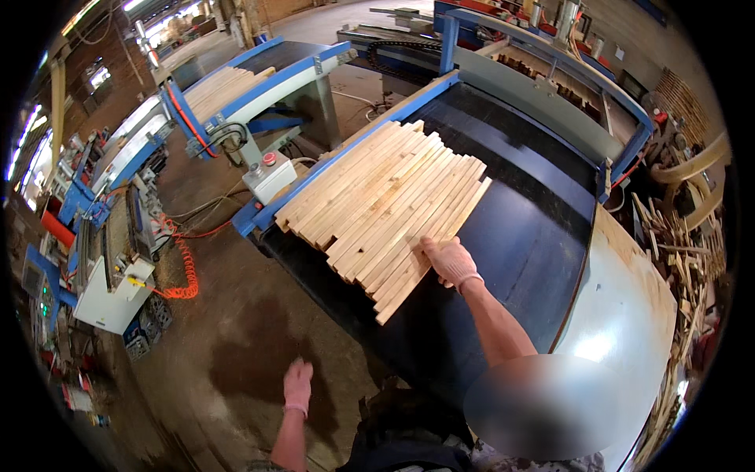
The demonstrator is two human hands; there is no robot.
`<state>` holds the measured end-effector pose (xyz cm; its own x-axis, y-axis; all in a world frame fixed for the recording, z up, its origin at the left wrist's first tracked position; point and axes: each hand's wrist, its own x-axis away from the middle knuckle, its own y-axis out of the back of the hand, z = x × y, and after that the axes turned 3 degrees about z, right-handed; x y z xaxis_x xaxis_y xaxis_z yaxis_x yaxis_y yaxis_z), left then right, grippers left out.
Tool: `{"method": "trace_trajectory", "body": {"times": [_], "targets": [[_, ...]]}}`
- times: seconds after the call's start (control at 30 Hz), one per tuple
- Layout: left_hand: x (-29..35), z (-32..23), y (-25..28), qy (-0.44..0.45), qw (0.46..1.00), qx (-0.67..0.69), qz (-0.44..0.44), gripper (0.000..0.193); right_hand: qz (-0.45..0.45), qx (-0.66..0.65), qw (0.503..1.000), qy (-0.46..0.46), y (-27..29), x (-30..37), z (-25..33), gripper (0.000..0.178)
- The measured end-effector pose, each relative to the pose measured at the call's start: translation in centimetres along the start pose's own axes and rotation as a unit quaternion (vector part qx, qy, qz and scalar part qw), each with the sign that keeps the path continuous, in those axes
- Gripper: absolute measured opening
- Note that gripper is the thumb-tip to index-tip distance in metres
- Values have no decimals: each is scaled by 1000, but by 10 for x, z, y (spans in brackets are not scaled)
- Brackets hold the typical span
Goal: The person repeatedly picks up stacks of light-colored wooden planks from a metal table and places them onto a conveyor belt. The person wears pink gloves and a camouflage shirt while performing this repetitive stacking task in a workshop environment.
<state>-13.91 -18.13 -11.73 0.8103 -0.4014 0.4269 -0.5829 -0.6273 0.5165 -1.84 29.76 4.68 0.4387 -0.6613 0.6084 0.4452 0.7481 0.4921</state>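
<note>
A row of pale wooden strips lies side by side on a dark conveyor belt, their ends uneven. At the right edge of the row, my right hand, in a pinkish knit glove, has its thumb on the outermost strip. Its other fingers curl down beside that strip, partly hidden. Away from the belt, my left hand hangs low over the floor in a matching glove. Nothing shows in it, and its slightly blurred fingers are loosely extended.
A blue rail with a control box and red button borders the belt's left side. A blue-framed gantry spans its far end. To the right are a pale metal panel and heaped wood scraps. Another conveyor carries strips at back left.
</note>
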Motion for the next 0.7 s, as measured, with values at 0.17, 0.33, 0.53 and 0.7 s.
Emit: {"method": "trace_trajectory", "body": {"times": [0.17,0.33,0.53,0.7], "targets": [[46,183,-43,381,918,45,102,30,-216,104,969,53,-27,-25,-29,86],[55,212,-83,438,865,4,245,33,-145,348,897,229,-26,-2,-50,56],[-12,177,-152,339,878,-144,307,36,-21,-20,950,312,-77,114,-143,58],[-36,131,-227,220,886,-249,324,39,106,-158,913,361,-147,234,-260,50]]}}
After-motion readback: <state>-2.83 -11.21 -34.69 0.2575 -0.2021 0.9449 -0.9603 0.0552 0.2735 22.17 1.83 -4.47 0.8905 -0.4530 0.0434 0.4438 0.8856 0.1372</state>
